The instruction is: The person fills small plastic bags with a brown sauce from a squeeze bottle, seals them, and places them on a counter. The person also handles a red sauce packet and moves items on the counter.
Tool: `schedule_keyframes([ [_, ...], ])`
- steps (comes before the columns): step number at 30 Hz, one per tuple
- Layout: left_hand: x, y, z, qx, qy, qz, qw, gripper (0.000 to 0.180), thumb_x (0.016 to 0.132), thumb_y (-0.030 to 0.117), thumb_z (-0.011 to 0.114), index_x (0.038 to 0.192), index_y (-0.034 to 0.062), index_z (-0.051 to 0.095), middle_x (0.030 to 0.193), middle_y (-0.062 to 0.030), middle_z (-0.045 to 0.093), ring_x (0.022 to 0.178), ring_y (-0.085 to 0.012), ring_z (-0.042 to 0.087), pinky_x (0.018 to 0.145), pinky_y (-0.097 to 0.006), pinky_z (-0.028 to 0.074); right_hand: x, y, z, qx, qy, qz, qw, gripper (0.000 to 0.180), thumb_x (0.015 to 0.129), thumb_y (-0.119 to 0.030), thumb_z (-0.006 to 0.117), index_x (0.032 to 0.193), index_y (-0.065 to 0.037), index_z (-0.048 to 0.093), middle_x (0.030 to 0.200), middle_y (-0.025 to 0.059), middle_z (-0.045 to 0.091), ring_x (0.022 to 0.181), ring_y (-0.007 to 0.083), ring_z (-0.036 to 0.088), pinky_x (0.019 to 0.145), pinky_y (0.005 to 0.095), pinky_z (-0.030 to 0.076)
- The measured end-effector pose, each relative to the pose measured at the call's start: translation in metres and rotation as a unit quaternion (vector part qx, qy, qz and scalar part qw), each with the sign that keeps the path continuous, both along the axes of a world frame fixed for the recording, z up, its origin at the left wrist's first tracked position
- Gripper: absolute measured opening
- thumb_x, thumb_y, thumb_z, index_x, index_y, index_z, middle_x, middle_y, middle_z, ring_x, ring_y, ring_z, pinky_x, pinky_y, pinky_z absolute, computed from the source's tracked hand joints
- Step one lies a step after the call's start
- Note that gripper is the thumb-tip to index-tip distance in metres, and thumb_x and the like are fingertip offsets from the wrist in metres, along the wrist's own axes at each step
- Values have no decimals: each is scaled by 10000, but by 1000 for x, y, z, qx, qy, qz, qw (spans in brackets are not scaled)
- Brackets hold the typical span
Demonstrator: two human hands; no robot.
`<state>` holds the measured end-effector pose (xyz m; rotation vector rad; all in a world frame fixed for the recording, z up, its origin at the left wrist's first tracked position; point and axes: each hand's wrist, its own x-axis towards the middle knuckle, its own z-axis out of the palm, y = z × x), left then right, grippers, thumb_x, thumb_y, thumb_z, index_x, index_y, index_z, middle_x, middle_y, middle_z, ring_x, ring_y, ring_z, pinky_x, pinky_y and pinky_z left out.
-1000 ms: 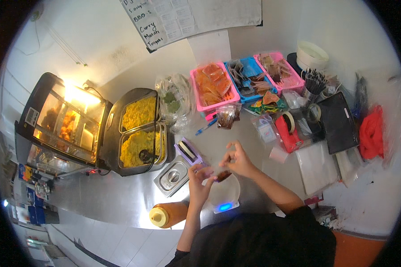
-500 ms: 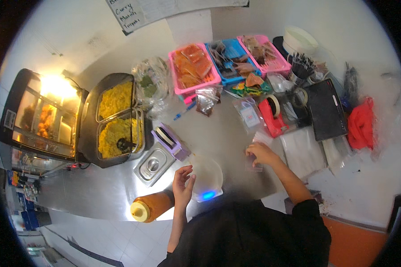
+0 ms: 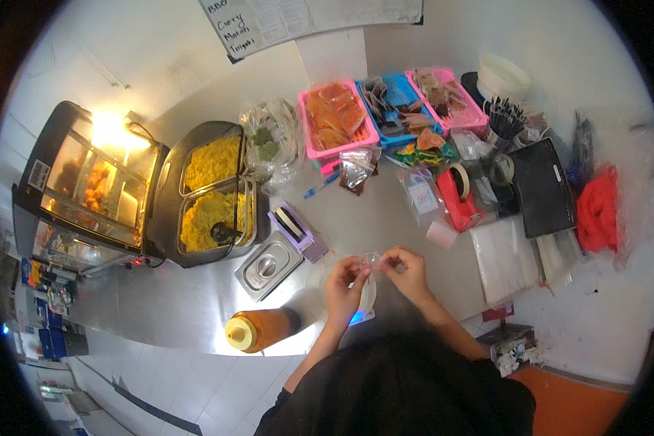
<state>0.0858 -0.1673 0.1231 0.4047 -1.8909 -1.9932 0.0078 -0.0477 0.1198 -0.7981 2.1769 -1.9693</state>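
Observation:
Above a round white scale (image 3: 368, 296) with a blue-lit display, my two hands meet. A small see-through plastic bag (image 3: 371, 259) is pinched between them. My left hand (image 3: 346, 285) grips one side of it with fingers and thumb pressed together; my right hand (image 3: 410, 275) pinches the other side. Left of the scale lies a squeeze bottle (image 3: 267, 330) of orange-brown sauce with a yellow cap. Behind it are a lidded steel container (image 3: 269, 267) and a purple tape dispenser (image 3: 300, 233).
Two baskets of yellow food (image 3: 212, 163) stand left, beside a lit display warmer (image 3: 87, 185). Pink (image 3: 312, 153) and blue trays with packets line the back. At right are a red tape dispenser (image 3: 461, 211), plastic bags (image 3: 506, 262) and a black box (image 3: 539, 190).
My right hand has come left from the small plastic bags at the right, bringing one over the scale. My left hand has closed on it. The whole view has shifted slightly.

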Motion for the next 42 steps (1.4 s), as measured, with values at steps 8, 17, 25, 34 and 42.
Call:
schedule_keyframes([
  [8, 20, -8, 16, 10, -17, 81, 996, 235, 724, 5, 581, 920, 7, 450, 725, -77, 566, 734, -138, 565, 639, -225, 447, 27, -27, 14, 63, 176, -5, 982, 224, 682, -158, 640, 828, -15, 550, 703, 84, 556, 620, 150, 538, 538, 261, 421],
  [17, 40, -11, 1, 154, 19, 138, 978, 118, 723, 21, 575, 785, 4, 475, 715, -57, 556, 650, -120, 544, 616, -226, 450, 38, -44, 11, 26, 4, 122, 992, 124, 717, -53, 564, 824, 7, 581, 757, 108, 566, 647, 160, 556, 593, 237, 451],
  [25, 42, -20, 6, -293, -189, 38, 936, 166, 727, 141, 510, 748, -16, 558, 599, -161, 536, 524, -242, 530, 515, -299, 413, 35, -43, 17, 282, 288, 190, 895, 300, 680, -49, 501, 979, -37, 524, 868, 113, 486, 805, 243, 487, 703, 316, 422],
  [34, 43, -26, 10, -527, -80, 224, 816, 70, 630, 107, 598, 699, 99, 590, 965, -66, 522, 928, -279, 430, 756, -364, 334, 29, -54, 15, 145, 146, 99, 974, 359, 647, -12, 542, 999, -34, 477, 763, 114, 463, 603, 244, 499, 555, 335, 426],
  [42, 60, -31, 30, -496, -98, 193, 841, 282, 527, 123, 701, 794, 165, 623, 1119, -73, 418, 1076, -331, 283, 867, -403, 262, 23, -56, 36, 248, 384, 230, 859, 525, 603, -199, 626, 1084, -105, 439, 1086, 97, 441, 1043, 307, 372, 867, 405, 305],
])
